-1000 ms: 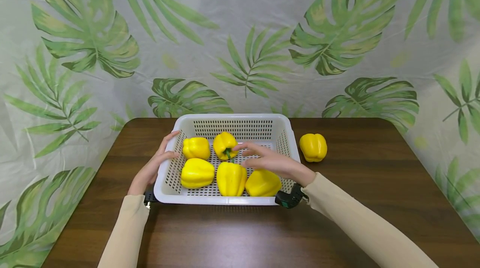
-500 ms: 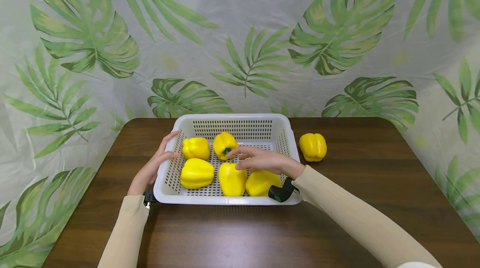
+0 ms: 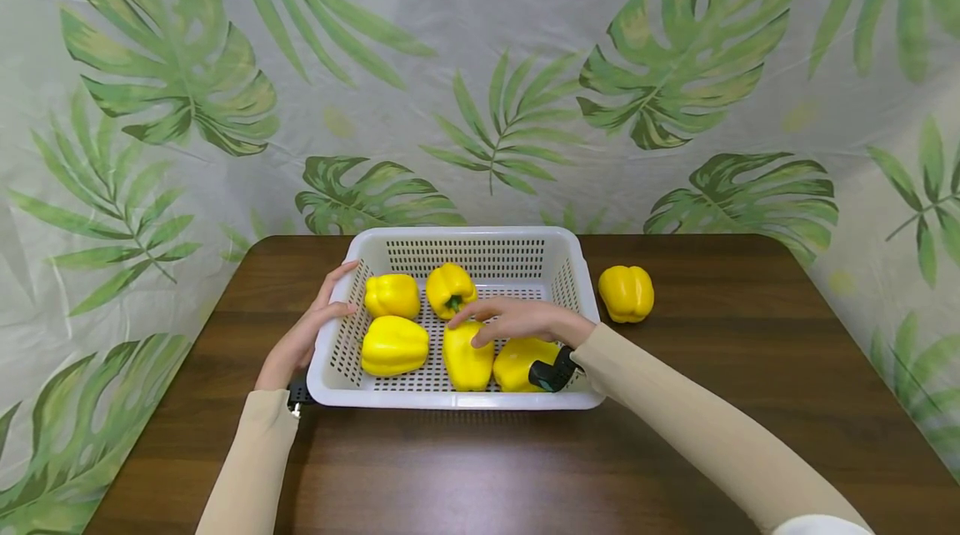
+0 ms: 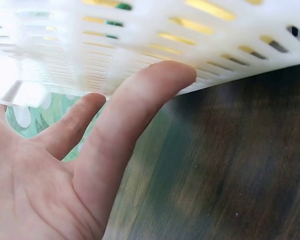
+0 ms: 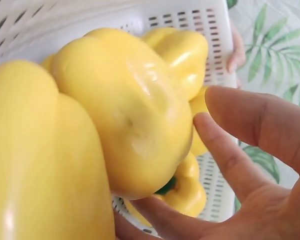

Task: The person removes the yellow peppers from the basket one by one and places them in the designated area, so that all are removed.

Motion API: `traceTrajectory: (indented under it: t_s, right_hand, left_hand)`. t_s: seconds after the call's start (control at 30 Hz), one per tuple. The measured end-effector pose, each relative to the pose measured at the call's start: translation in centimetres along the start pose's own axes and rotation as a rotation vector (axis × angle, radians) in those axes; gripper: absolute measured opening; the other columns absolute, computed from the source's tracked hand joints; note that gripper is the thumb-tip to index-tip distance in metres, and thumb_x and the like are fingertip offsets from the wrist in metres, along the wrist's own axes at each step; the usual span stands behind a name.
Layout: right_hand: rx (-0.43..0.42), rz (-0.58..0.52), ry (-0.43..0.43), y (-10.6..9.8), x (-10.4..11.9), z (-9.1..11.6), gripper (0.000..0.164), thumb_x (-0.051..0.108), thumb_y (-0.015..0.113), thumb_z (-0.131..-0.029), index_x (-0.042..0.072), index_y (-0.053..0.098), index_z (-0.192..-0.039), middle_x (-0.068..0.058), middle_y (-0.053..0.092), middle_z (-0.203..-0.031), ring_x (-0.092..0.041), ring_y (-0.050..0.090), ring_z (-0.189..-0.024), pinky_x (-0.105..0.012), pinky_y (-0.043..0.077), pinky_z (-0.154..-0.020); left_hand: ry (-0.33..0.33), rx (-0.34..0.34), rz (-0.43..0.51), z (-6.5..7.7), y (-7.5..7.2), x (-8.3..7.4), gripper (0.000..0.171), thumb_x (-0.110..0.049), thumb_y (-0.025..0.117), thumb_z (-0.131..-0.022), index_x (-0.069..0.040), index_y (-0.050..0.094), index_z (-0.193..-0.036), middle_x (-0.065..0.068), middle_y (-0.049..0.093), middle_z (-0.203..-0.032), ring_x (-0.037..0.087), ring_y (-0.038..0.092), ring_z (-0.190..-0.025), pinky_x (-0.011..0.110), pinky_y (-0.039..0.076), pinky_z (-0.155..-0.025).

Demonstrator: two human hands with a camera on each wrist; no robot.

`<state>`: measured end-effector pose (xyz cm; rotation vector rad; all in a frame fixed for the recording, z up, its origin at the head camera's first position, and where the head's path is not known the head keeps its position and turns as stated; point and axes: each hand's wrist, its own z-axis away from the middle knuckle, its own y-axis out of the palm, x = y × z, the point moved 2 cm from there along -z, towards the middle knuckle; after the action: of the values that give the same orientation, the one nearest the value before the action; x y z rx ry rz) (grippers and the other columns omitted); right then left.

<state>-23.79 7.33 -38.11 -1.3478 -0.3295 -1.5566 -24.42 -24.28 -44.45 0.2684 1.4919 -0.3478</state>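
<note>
A white plastic basket (image 3: 457, 402) holds several yellow bell peppers. My left hand (image 3: 303, 335) touches its left side; in the left wrist view the thumb (image 4: 155, 85) and one finger lie nearly straight against the slotted outer wall. My right hand (image 3: 517, 320) reaches into the basket and holds the front middle pepper (image 3: 468, 360), its fingers spread around the top. The right wrist view shows fingers (image 5: 230, 155) on two sides of this pepper. Beside it, partly under my wrist, lies another pepper (image 3: 517, 362). A pepper with a green stem (image 3: 450, 285) lies behind.
Two more peppers lie at the basket's left, one at the back (image 3: 392, 295) and one in front (image 3: 394, 346). A single pepper (image 3: 626, 294) sits on the brown wooden table (image 3: 712, 335), right of the basket. A leaf-patterned cloth (image 3: 517, 35) hangs behind the table.
My right hand has moved left and slightly down onto the front middle pepper. That pepper has shifted a little right and turned. My left hand and the basket have stayed put.
</note>
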Motion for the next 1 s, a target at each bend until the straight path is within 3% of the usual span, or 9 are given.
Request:
traceTrajectory:
  t_s: [0.33,0.63,0.83,1.0]
  right_hand:
    - [0.032,0.073,0.012,0.5,-0.2,-1.1,0.049,0.007,0.058,-0.090,0.018,0.053,-0.137,-0.006,0.036,-0.149,-0.026,0.028,-0.136,-0.047,0.020,-0.109]
    - [-0.079,0.039,0.047,0.8,-0.8,-1.6,0.053,-0.005,0.054,-0.088,0.022,0.054,-0.133,-0.009,0.037,-0.147,-0.027,0.035,-0.127,-0.048,0.029,-0.103]
    - [-0.135,-0.008,0.010,0.4,-1.0,-1.5,0.049,0.000,0.055,-0.089,0.018,0.050,-0.134,-0.008,0.039,-0.144,-0.028,0.038,-0.121,-0.045,0.033,-0.099]
    - [-0.204,-0.044,-0.013,-0.2,-1.1,-1.2,0.046,0.003,0.057,-0.090,0.018,0.054,-0.133,-0.007,0.040,-0.144,-0.030,0.036,-0.128,-0.050,0.029,-0.103]
  left_hand:
    - [-0.001,-0.001,0.003,0.0,-0.1,0.1,0.066,-0.015,0.040,-0.095,-0.036,0.010,-0.150,0.012,0.002,-0.154,0.051,0.025,-0.127,0.063,0.043,-0.082]
    - [-0.005,0.008,0.013,-0.1,0.0,0.2,0.065,-0.015,0.040,-0.095,-0.036,0.011,-0.149,0.013,0.003,-0.154,0.052,0.027,-0.126,0.061,0.044,-0.083]
    - [-0.003,0.004,0.024,0.0,0.0,0.2,0.065,-0.015,0.039,-0.095,-0.037,0.012,-0.149,0.012,0.003,-0.154,0.052,0.026,-0.126,0.061,0.044,-0.082]
    - [-0.003,0.006,0.028,0.0,-0.1,0.1,0.065,-0.014,0.039,-0.095,-0.037,0.012,-0.149,0.012,0.002,-0.154,0.051,0.025,-0.126,0.061,0.044,-0.081]
